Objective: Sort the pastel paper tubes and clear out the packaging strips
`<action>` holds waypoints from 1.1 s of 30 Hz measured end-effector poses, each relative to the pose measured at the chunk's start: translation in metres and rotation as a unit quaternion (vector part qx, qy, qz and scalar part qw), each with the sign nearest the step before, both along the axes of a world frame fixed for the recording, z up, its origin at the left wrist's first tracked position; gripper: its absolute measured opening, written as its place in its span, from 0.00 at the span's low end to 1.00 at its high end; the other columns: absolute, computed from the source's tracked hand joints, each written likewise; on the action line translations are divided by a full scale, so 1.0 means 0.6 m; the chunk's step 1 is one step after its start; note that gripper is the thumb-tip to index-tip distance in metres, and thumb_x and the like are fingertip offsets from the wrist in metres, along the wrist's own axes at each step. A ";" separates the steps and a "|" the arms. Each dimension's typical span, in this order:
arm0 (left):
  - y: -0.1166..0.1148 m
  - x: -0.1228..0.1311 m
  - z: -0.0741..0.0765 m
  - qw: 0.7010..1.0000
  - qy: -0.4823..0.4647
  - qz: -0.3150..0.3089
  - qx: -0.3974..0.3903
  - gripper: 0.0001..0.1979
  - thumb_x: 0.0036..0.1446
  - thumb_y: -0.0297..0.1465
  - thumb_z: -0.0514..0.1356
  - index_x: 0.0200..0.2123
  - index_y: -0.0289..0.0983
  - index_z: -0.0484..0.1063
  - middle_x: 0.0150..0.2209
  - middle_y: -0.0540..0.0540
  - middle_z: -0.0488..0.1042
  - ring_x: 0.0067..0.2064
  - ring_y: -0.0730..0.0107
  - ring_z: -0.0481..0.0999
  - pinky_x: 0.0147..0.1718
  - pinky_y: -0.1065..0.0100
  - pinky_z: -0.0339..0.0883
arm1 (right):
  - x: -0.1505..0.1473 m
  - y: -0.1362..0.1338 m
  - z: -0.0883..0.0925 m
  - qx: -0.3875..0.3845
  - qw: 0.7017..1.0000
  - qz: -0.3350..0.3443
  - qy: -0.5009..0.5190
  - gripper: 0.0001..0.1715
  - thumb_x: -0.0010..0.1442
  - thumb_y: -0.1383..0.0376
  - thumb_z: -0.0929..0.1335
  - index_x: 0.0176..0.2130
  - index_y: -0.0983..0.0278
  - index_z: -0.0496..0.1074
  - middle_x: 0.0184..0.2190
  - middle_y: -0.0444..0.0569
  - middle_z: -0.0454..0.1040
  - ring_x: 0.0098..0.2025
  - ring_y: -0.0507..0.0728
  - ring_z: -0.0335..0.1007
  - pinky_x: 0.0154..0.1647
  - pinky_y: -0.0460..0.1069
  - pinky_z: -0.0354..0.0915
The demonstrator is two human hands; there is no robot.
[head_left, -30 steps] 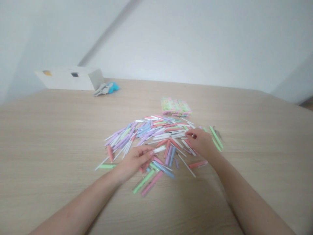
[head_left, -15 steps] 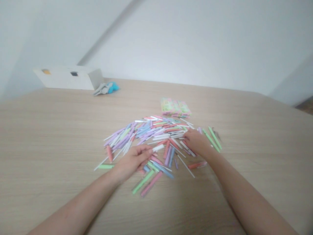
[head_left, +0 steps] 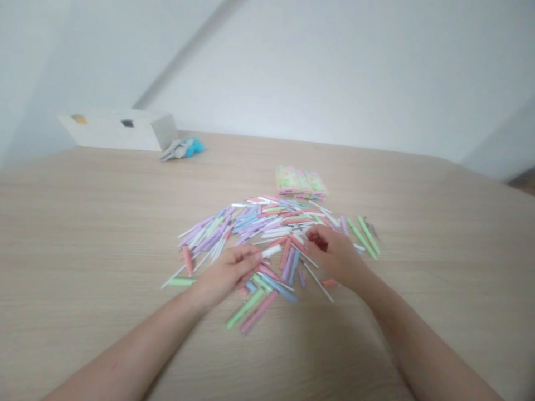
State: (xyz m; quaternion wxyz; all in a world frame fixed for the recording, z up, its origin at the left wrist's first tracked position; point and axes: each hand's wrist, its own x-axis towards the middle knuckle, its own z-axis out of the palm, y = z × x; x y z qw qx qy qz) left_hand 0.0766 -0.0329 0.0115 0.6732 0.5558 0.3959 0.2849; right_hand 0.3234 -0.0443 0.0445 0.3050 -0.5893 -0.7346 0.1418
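Between the thumb and fingers of my left hand (head_left: 234,273) is a short white tube (head_left: 271,252) that looks like a pen part, pointing right. My right hand (head_left: 334,250) hovers at the right side of a heap of pen parts (head_left: 251,223), fingers curled in; what they hold, if anything, is too blurred to make out. The heap mixes white sticks with purple, blue, red, pink and green barrels. Nearer to me, a green barrel (head_left: 245,309) and a pink barrel (head_left: 259,313) lie side by side, just below my left hand.
Behind the heap stands a stack of green and pink packets (head_left: 301,182). A white box (head_left: 117,131) with cut-outs sits at the back left, with a grey and blue crumpled item (head_left: 184,148) beside it. Two green barrels (head_left: 366,236) lie to the right on the wooden table (head_left: 451,250).
My right hand has drawn back from the heap's right side, slightly left and toward me. My left hand stays nearly still with the white tube.
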 end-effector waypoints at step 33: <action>-0.007 0.004 0.017 1.000 -0.003 -0.030 -0.006 0.19 0.53 0.44 0.62 0.38 0.33 0.71 0.17 0.58 0.57 0.18 0.82 0.52 0.17 0.76 0.56 | -0.031 -0.024 -0.016 -0.013 0.791 -0.063 0.608 0.12 0.52 0.57 0.73 0.30 0.62 0.70 0.28 0.43 0.75 0.25 0.49 0.71 0.22 0.42 0.65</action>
